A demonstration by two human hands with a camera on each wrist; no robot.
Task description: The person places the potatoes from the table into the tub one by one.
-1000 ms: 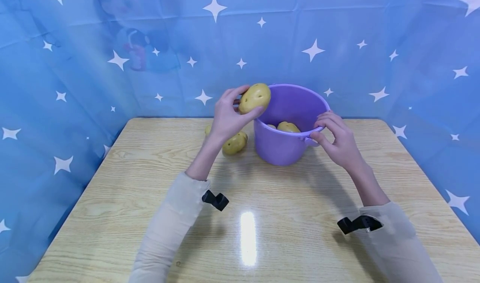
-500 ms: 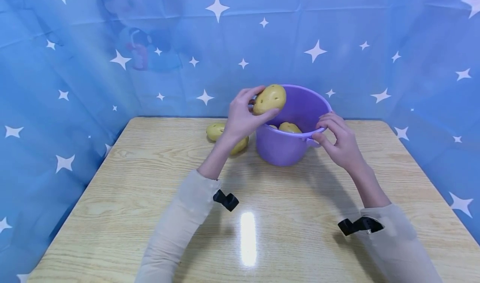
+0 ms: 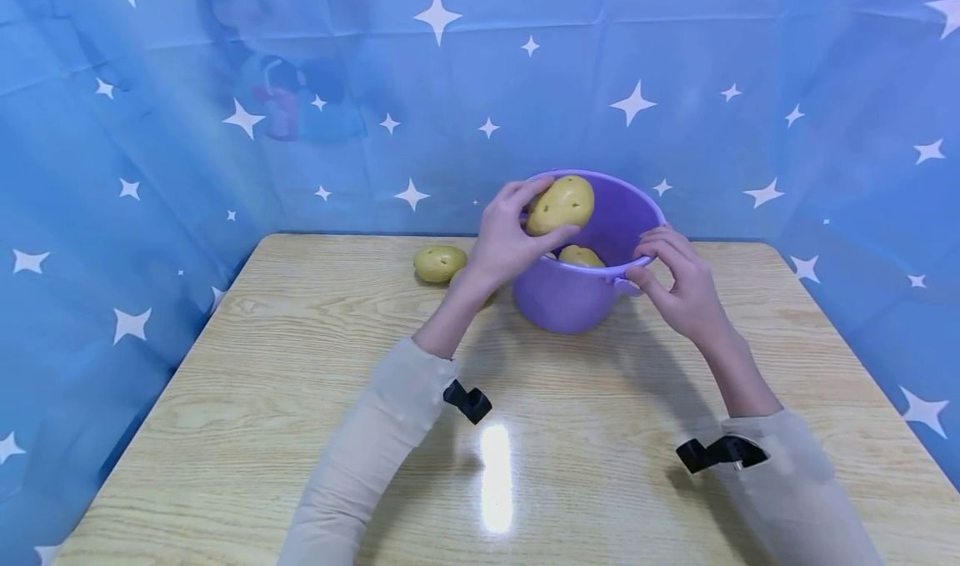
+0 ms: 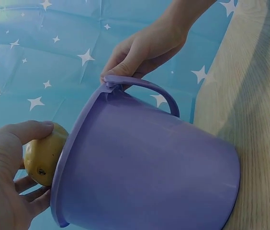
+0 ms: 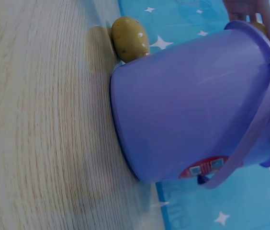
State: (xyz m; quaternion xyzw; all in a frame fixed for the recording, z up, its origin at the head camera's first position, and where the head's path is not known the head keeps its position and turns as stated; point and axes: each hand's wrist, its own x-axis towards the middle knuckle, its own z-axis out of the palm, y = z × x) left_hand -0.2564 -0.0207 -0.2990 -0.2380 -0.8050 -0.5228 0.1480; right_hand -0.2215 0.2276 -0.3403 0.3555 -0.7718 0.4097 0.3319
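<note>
A purple bucket [image 3: 562, 303] stands on the table's far half, its mouth facing up. In my left hand [image 3: 498, 237] is a yellow potato [image 3: 566, 205], gripped between thumb and fingers at the bucket's mouth; the left wrist view shows this potato [image 4: 44, 155] right beside the rim. My right hand [image 3: 678, 287] pinches the rim on the right, near where the handle [image 4: 159, 88] joins. Inside the bucket lies another potato [image 3: 581, 257]; the lower inside is hidden by the front wall.
On the wooden table [image 3: 300, 399], a potato [image 3: 439, 263] lies left of the bucket. One more is mostly covered by my left wrist. Behind hangs a blue curtain [image 3: 337, 66] with white stars. A red label [image 5: 204, 166] is on the bucket's side.
My left hand has moved right with the potato, from beside the bucket's left rim to over its mouth. The right hand has kept its hold on the rim.
</note>
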